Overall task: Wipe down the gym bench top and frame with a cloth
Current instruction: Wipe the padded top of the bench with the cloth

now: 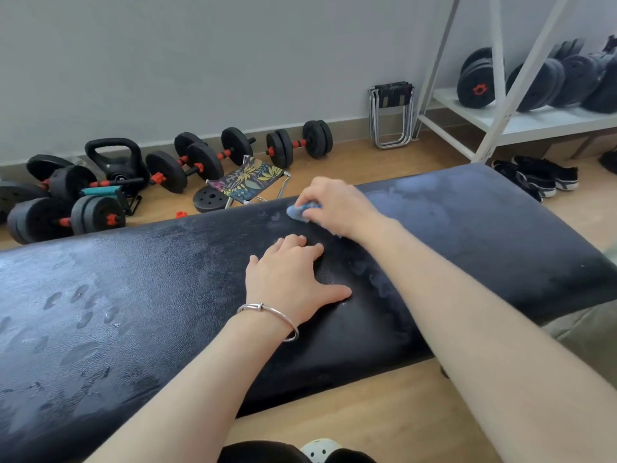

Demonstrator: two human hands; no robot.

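Wood floor (pixel 384 416) and a pale wall (pixel 167 61) sit behind a long black bench top (pixel 140 312) that runs across the view. Its shiny cover has wet smears and dull patches.

The right hand (pixel 337 205) is curled tight around a small blue cloth (pixel 302 211), bunched up in the fingers. Only a bit of the cloth pokes out on the side away from the wrist. The cloth is pressed on the bench top close to its far edge.

The left hand (pixel 290 279) lies flat and open on the bench top, just nearer the person than the cloth. It holds nothing. A silver bangle (pixel 270 317) is on that wrist.

Past the cloth, on the floor, stand a little folding stool (pixel 248 180) with a leafy seat, black dumbbells (pixel 298 143) and a kettlebell (pixel 117 160). Off beyond the right hand's wrist side are a white rack (pixel 500 95) with weight plates (pixel 477 81) and dark shoes (pixel 547 177).
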